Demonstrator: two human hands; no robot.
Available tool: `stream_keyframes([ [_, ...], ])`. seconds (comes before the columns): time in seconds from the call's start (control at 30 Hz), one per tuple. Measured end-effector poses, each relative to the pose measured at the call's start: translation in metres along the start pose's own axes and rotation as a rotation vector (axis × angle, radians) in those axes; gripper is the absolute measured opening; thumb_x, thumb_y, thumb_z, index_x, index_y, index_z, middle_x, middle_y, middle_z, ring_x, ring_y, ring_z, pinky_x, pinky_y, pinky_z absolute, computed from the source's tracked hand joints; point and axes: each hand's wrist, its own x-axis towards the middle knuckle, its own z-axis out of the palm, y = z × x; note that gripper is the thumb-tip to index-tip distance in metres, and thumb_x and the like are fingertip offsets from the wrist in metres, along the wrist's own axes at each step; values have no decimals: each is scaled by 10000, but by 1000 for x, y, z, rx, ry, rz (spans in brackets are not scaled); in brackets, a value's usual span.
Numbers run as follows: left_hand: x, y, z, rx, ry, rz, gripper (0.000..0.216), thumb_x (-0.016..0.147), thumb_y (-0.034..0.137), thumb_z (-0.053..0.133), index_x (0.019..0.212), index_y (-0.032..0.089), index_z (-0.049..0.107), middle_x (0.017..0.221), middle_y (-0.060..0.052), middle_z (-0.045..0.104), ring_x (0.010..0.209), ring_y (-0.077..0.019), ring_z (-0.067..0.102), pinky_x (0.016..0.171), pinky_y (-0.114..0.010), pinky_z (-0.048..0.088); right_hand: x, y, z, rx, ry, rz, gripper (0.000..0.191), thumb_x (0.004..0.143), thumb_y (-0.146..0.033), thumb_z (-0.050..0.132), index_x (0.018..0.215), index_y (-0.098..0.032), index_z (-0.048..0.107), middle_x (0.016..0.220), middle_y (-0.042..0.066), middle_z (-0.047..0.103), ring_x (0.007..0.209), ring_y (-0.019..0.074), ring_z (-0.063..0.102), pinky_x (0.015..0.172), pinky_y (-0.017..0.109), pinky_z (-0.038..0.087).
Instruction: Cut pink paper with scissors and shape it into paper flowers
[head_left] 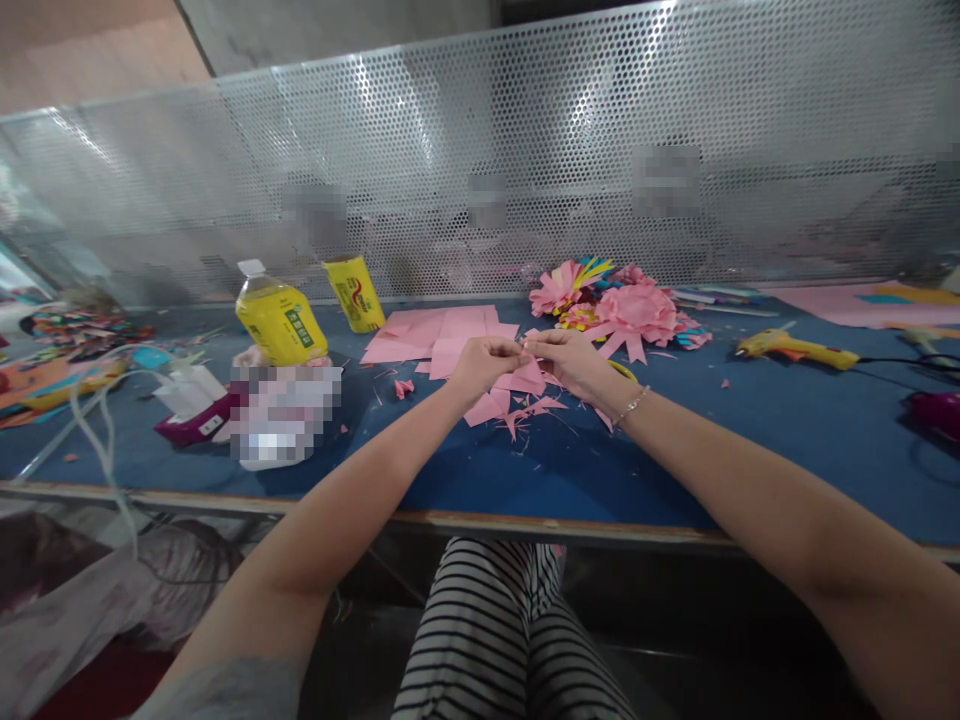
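Over the middle of the blue table, my left hand [486, 362] and my right hand [574, 364] meet fingertip to fingertip, both closed in a pinch. Between them is a small piece of pink paper [526, 345], mostly hidden by the fingers. Beneath and behind the hands lie flat sheets of pink paper [465, 325]. Cut pink scraps [517, 412] and thin slivers are scattered just in front. Something with a yellow loop [625, 372], perhaps a scissor handle, shows partly beside my right wrist.
Behind my right hand sits a pile of pink paper flowers [637, 312]. To the right lies a yellow glue gun [799, 350] with a black cord. At left stand a yellow bottle [281, 320], a yellow packet [356, 293] and a purple power strip [199, 420]. A perforated metal panel [487, 130] borders the back.
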Motion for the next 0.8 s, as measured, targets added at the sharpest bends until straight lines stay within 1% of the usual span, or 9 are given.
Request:
stream_keyframes([
  [0.13,2,-3,-1,33,41,19,153,528,252,693,592,163,586,595,5,545,575,-79,462,600,-247,381,1,4,0,13,-5,-28,180,548,-267,703,671,-156,632,640,-11,595,556,70,506,558,237,414],
  [0.27,1,-3,0,64,42,14,147,531,235,688,607,166,583,601,0,546,571,-84,462,588,-253,363,2,6,0,-2,2,-39,188,569,-276,692,694,-149,634,626,-17,579,527,58,483,512,218,386],
  [0.4,0,-1,1,93,50,-9,130,533,222,682,578,163,576,576,5,526,549,-81,442,569,-257,333,2,6,0,-32,7,-48,197,577,-291,684,688,-138,627,593,-25,554,477,41,435,439,196,323],
  [0.5,0,-1,2,115,36,-20,145,550,249,674,570,159,563,558,10,512,527,-72,419,537,-244,313,2,6,-1,-71,11,-56,204,590,-315,673,690,-144,625,539,-40,517,430,35,375,400,197,270],
  [0.6,0,-1,1,160,15,-39,184,571,295,662,566,151,547,531,18,485,495,-61,395,502,-231,296,3,7,-1,-84,12,-66,208,583,-324,675,694,-154,630,556,-29,532,453,47,388,414,207,283],
  [0.8,-1,-2,0,207,-36,-47,246,575,364,656,601,141,555,520,17,480,477,-64,418,487,-229,316,3,8,2,-47,37,-77,170,554,-286,685,660,-168,623,637,-2,567,558,81,469,477,221,350],
])
